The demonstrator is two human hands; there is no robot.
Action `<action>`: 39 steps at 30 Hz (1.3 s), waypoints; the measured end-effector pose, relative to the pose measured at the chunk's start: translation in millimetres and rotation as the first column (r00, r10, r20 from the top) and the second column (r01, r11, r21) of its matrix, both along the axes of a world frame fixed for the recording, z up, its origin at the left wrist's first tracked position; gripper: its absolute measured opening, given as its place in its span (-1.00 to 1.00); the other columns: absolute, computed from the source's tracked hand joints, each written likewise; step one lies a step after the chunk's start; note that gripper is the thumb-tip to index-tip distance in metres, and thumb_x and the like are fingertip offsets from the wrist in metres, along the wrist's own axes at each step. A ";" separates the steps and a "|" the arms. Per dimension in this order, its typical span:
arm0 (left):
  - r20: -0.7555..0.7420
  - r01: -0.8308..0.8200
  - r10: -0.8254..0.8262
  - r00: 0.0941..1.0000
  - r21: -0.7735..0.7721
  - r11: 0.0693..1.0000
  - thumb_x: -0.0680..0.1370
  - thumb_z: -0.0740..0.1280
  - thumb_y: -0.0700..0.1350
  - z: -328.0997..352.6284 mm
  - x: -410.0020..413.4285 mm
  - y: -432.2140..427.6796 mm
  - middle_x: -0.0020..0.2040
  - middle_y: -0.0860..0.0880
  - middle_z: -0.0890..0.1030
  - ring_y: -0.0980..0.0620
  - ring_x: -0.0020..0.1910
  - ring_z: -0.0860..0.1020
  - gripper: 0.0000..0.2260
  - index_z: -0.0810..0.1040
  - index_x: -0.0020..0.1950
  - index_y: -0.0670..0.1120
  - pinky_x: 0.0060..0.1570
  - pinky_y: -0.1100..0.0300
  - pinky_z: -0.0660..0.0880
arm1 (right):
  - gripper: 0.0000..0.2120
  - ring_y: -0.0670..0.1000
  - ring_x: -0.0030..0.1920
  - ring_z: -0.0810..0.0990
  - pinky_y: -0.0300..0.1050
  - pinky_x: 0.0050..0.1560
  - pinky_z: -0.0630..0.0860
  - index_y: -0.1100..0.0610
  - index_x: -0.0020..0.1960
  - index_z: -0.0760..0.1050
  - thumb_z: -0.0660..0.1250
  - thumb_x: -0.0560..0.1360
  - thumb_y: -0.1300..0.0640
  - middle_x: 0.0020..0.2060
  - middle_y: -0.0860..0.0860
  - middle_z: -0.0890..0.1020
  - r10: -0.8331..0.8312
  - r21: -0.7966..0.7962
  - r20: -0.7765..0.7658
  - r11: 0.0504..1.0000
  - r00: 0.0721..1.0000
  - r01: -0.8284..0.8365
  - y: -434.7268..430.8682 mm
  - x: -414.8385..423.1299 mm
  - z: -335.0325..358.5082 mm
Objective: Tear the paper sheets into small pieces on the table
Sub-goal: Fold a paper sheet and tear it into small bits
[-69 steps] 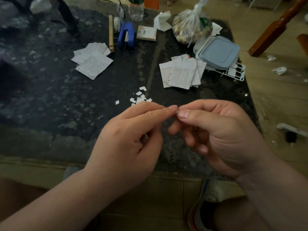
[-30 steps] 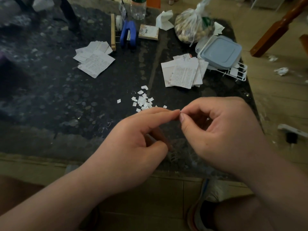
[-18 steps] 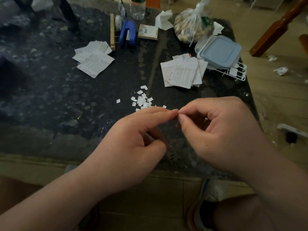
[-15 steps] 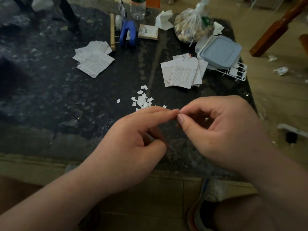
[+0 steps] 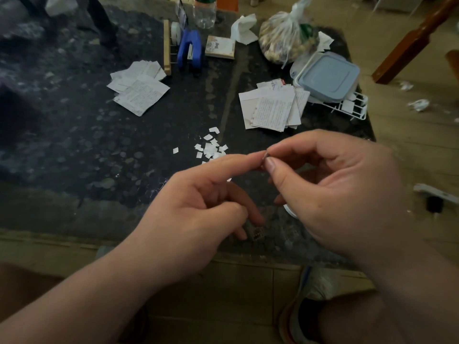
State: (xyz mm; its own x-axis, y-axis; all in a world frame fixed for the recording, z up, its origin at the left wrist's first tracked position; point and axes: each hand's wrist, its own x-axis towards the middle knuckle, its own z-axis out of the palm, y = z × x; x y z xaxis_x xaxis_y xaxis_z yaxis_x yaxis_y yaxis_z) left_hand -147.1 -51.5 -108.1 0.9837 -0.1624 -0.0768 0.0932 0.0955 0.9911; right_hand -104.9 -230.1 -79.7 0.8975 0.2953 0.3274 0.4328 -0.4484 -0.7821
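1. The dark speckled surface (image 5: 74, 145) fills the upper frame.
2. At centre right, our right hand (image 5: 335, 194) closes thumb and forefinger in a pinch. Our left hand (image 5: 198, 214) stretches its forefinger to touch that pinch, its other fingers curled, and we cannot tell whether it holds anything.
3. Two stacks of paper sheets lie beyond, one at upper left (image 5: 139, 88) and one at upper right (image 5: 273, 110), beside a blue-lidded box (image 5: 327, 75).
4. Small torn pieces (image 5: 211, 147) lie scattered just above the left forefinger.
5. The paper scrap (image 5: 264, 156) in the pinch barely shows.

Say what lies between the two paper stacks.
Head view: only bare dark tabletop between the left stack and the right stack; the torn pieces lie nearer the person.
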 end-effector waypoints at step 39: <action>0.050 0.008 -0.010 0.999 0.029 1.000 0.41 0.27 -0.43 -0.6 -0.9 1.9 0.13 -0.02 0.68 -0.09 -0.13 0.69 -0.40 0.61 0.35 0.05 -0.25 0.13 0.57 | -0.96 -0.09 -0.25 0.69 -0.23 -0.29 0.59 0.17 -0.08 0.68 0.47 0.52 0.27 -0.26 -0.07 0.70 0.019 -0.045 0.131 0.999 0.991 -0.013 -0.1 0.7 -0.4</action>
